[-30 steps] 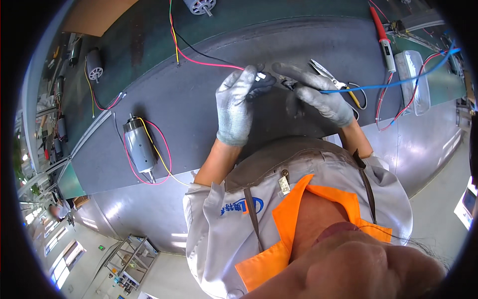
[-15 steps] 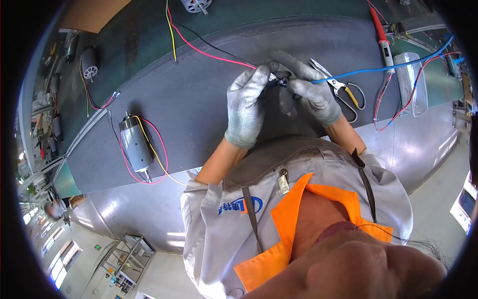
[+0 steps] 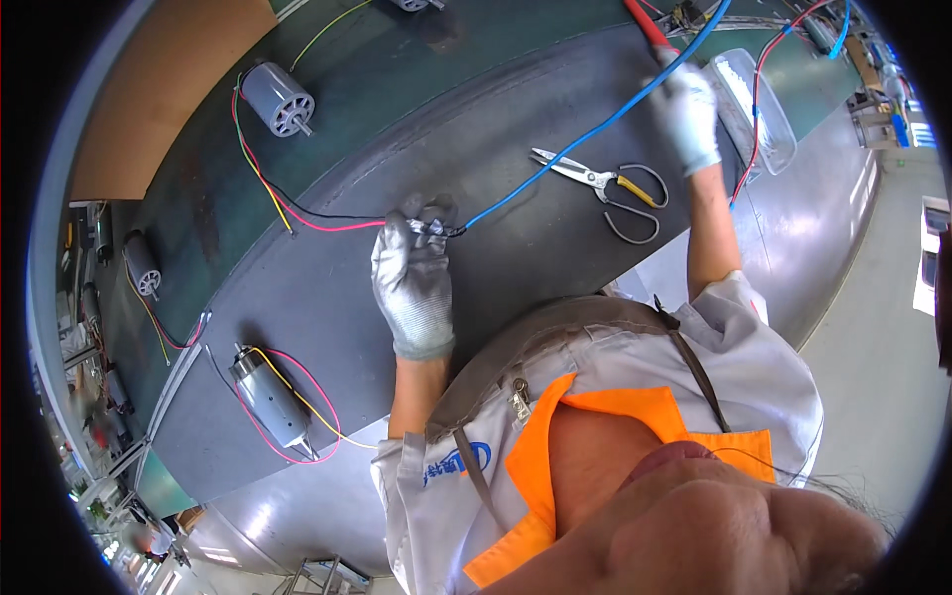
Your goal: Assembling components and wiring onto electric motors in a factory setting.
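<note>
My left hand (image 3: 415, 275), in a grey glove, pinches the junction of wires at the middle of the dark bench mat, where a blue wire (image 3: 585, 139) meets red and black wires (image 3: 317, 220). My right hand (image 3: 688, 116), also gloved, is stretched to the upper right and grips a red-handled tool (image 3: 647, 25) beside the blue wire. The red, black and yellow wires lead up-left to a grey motor (image 3: 277, 98).
Scissors with yellow handles (image 3: 605, 182) lie between my hands. A clear plastic tray (image 3: 756, 106) sits at the right. A silver motor (image 3: 270, 399) with pink and yellow wires lies at lower left, and another small motor (image 3: 142, 266) at the far left. The bench edge (image 3: 327, 466) is steel.
My right hand has let go of the wire joint and reached up-right to the red-handled tool. My left hand stays on the joint, and the view has shifted.
</note>
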`<state>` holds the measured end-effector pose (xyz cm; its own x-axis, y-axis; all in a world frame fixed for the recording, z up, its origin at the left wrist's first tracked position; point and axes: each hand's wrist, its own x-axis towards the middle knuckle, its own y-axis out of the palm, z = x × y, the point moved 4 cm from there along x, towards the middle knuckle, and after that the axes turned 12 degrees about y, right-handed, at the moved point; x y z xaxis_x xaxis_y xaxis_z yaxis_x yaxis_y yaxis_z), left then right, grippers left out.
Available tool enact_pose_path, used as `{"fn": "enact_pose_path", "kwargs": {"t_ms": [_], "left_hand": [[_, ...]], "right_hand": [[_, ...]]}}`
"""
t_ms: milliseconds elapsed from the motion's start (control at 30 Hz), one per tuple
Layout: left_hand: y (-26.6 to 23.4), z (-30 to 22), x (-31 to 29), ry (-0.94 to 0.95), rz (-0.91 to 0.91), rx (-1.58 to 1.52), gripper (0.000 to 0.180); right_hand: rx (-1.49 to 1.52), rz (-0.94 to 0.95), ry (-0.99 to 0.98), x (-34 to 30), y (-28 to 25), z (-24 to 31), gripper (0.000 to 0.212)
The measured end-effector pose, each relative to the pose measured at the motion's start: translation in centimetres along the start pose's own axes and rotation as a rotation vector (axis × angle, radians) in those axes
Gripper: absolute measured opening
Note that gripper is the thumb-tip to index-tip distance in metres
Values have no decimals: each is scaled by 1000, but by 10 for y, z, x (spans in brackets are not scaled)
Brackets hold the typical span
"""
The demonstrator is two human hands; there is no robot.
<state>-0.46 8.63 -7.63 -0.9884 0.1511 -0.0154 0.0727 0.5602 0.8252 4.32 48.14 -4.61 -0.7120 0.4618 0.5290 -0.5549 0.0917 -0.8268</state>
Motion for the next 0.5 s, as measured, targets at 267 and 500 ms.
{"fn": "enact_pose_path", "kwargs": {"t_ms": [267, 500], "left_hand": [[-5, -2, -7, -63, -59, 59, 29], [10, -11, -13, -97, -173, 121, 23]], "right_hand": [[602, 332, 509, 20, 86, -80, 51], [1145, 964, 138, 21, 51, 142, 47]]}}
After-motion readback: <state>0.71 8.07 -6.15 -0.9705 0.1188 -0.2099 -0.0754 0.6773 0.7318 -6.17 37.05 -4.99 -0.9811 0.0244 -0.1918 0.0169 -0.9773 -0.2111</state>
